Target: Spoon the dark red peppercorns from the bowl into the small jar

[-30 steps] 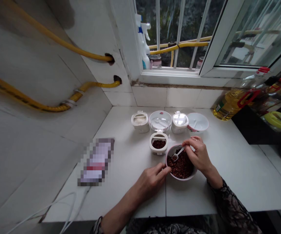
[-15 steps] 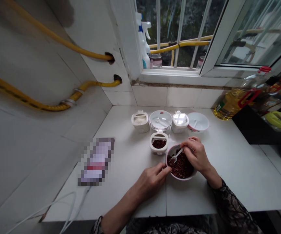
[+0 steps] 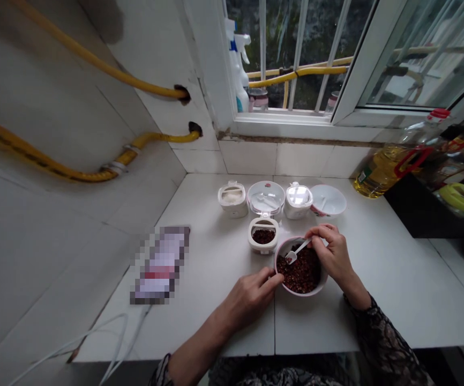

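My right hand [image 3: 331, 247] pinches the handle of a small white spoon [image 3: 292, 257], whose scoop is over the left part of a bowl and has a few reddish bits in it. The bowl [image 3: 277, 251] is pale with a pink rim and is filled with dark red dried peppercorns [image 3: 303, 273]. At its left rim, my left hand [image 3: 256, 292] grips the edge between thumb and fingers. Just behind the bowl stands a white seasoning jar [image 3: 263, 249] with its lid raised, partly filled with the same dark red bits.
Behind are a jar of pale grains [image 3: 232, 199], a bowl with a flower mark [image 3: 266, 187], a closed-lid jar [image 3: 298, 201] and another white bowl [image 3: 332, 199]. A pixelated phone-like object [image 3: 162, 265] with a cable lies left. An oil bottle [image 3: 376, 171] stands right, beside a black rack [image 3: 401, 206].
My right hand has shifted slightly right, and the spoon now lies flatter, its scoop showing a few bits. My left hand stays at the bowl's rim.
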The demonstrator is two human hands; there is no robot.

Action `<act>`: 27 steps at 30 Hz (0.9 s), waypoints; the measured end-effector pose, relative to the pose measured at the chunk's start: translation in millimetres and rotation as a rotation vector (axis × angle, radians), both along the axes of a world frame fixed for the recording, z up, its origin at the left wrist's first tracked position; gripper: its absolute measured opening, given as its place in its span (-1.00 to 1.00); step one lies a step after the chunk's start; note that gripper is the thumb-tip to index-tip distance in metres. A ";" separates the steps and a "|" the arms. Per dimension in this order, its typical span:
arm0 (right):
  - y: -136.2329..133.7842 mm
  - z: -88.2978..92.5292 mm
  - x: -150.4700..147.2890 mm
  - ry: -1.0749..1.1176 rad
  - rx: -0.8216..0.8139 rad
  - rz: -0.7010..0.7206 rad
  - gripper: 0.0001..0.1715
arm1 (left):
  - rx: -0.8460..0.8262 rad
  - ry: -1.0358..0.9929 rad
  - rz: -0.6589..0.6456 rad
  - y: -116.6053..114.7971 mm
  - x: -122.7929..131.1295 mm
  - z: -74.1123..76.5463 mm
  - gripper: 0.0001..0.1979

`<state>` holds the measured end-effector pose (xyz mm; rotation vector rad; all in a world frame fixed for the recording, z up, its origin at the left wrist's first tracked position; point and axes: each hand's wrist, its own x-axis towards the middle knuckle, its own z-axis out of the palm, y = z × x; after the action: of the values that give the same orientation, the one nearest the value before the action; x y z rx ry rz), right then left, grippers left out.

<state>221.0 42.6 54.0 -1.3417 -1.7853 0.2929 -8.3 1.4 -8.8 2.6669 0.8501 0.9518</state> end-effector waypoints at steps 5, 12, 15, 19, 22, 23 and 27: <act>2.2 -1.4 1.5 0.144 -0.134 -0.033 -0.78 | 0.000 -0.003 0.003 -0.3 0.4 -1.7 -0.75; 1.1 10.6 -10.2 0.431 -0.204 -0.017 -0.83 | 0.003 0.012 0.006 -0.7 0.8 -2.3 -0.74; -0.8 14.7 -21.3 0.278 0.007 -0.020 -0.81 | 0.005 0.009 0.014 -0.5 0.8 -2.4 -0.72; -0.2 13.6 -31.9 -0.111 0.243 0.184 -0.66 | 0.011 0.014 0.013 -0.4 1.0 -0.5 -0.71; -0.2 14.1 -29.6 -0.198 0.290 0.244 -0.62 | 0.016 0.019 0.010 -0.4 1.4 0.6 -0.72; -0.6 14.9 -26.4 -0.167 0.294 0.212 -0.64 | 0.019 0.016 0.011 -0.4 1.5 0.6 -0.72; -1.7 17.0 -6.5 0.009 0.244 0.066 -0.76 | 0.013 0.002 0.003 -0.4 1.1 -0.4 -0.73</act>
<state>214.5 41.0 71.0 -1.1095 -1.7963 0.1112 -7.2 1.0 -9.3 2.6786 0.8515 0.9583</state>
